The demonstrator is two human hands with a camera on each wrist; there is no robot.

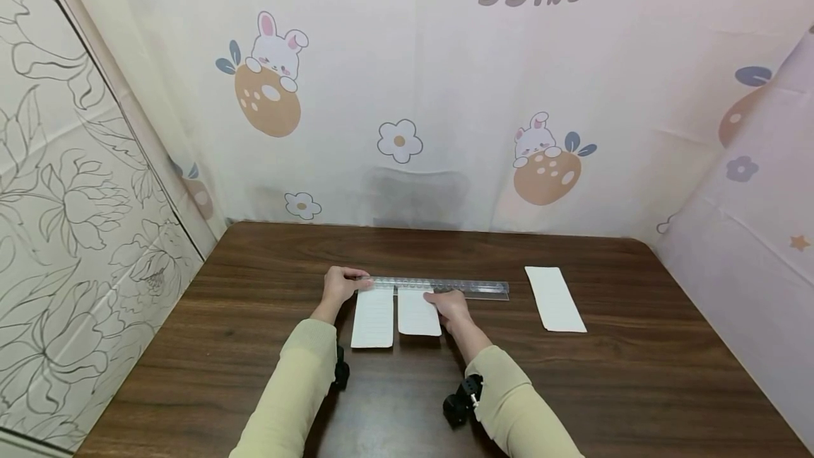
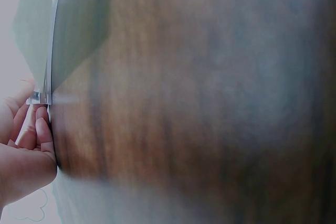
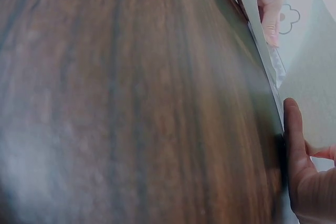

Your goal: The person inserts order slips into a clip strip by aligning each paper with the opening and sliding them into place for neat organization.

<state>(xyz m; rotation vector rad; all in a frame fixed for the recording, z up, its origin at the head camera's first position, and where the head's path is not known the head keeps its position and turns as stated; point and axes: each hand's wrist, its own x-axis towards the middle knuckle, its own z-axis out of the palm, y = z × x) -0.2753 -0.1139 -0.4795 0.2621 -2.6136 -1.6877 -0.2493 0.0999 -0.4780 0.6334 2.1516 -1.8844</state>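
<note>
A clear plastic ruler point(image 1: 470, 288) lies crosswise on the dark wooden table point(image 1: 242, 352). My left hand point(image 1: 342, 283) pinches its left end; the left wrist view shows the fingers point(image 2: 31, 135) curled at the ruler's tip point(image 2: 43, 97). My right hand point(image 1: 449, 302) rests flat on the ruler's middle and on the top corner of a white paper strip point(image 1: 416, 318). A second lined strip point(image 1: 373, 320) lies just left of it, its top edge against the ruler. In the right wrist view my thumb point(image 3: 295, 145) lies straight along the paper edge, with the ruler point(image 3: 277, 69) beyond.
A third white paper strip point(image 1: 555, 299) lies alone to the right of the ruler. Printed cloth walls close in the table at the back, left and right. Bare wood stretches in front of both forearms.
</note>
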